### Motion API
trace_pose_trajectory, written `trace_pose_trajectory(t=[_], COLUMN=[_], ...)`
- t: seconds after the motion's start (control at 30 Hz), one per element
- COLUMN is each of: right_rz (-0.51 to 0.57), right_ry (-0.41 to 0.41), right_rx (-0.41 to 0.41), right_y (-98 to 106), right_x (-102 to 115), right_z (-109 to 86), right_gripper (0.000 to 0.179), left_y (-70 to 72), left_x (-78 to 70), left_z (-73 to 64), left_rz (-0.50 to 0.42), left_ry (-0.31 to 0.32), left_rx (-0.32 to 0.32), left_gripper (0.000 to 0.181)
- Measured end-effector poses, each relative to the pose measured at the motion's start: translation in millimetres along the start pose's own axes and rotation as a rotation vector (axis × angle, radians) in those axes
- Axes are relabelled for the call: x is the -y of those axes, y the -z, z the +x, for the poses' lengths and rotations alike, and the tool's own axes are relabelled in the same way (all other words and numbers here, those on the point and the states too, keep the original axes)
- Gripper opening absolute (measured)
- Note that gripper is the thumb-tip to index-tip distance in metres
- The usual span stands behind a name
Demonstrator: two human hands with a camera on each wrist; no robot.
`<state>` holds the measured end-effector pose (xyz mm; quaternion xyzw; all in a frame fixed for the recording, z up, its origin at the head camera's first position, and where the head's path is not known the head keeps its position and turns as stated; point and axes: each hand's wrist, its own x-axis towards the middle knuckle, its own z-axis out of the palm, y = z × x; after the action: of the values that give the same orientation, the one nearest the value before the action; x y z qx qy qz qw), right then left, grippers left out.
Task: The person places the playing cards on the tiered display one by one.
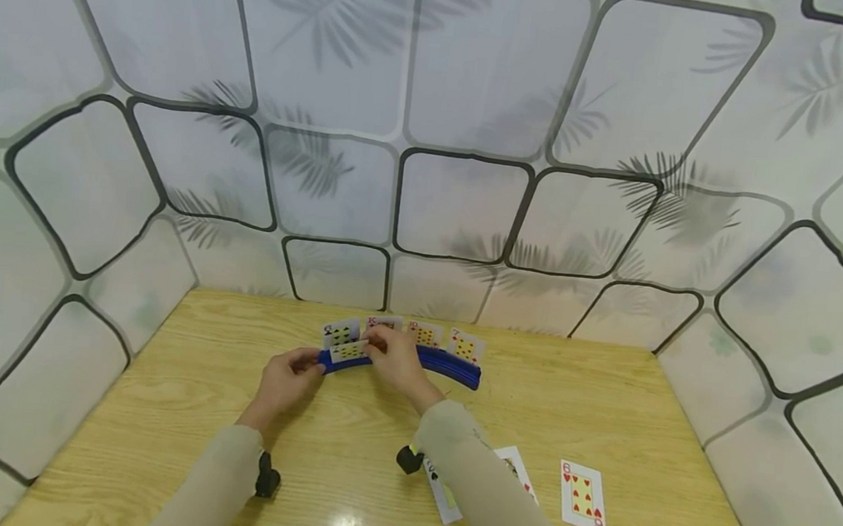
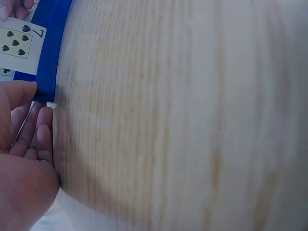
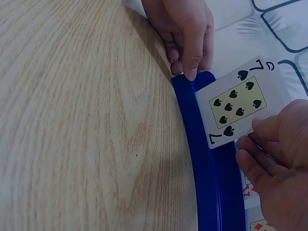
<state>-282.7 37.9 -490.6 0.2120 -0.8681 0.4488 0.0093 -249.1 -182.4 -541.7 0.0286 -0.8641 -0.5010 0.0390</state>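
Observation:
A curved blue card holder point(image 1: 450, 367) stands on the wooden table, with several playing cards upright in its back row. My left hand point(image 1: 288, 381) grips its left end, the thumb lying on top in the right wrist view. Between thumb and fingers, my right hand point(image 1: 399, 365) pinches a seven of spades point(image 3: 237, 103) by its right side. That card's lower edge meets the front of the holder, and it covers part of a black six point(image 1: 341, 333) behind it. Farther right in the holder are a king point(image 1: 384, 321), a red ten point(image 1: 424, 333) and a red seven point(image 1: 466, 347).
A six of hearts point(image 1: 583, 496) lies face up on the table point(image 1: 648, 425) at the right. Beneath my right forearm, more loose cards point(image 1: 517, 465) are partly hidden. A patterned cloth wall point(image 1: 464, 208) encloses the back and sides.

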Motion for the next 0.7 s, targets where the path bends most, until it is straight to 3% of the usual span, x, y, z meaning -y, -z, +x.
trace_pose_trajectory(t=[0.7], right_rz=[0.016], right_ry=[-0.025], right_rx=[-0.005], right_y=[-8.0], right_x=[-4.0], right_z=[1.2], right_gripper=[0.016], left_y=[-0.8], left_x=[-0.1], left_z=[0.1], left_rz=[-0.015], left_ry=[-0.002], left_rx=[-0.004], left_gripper=[0.03])
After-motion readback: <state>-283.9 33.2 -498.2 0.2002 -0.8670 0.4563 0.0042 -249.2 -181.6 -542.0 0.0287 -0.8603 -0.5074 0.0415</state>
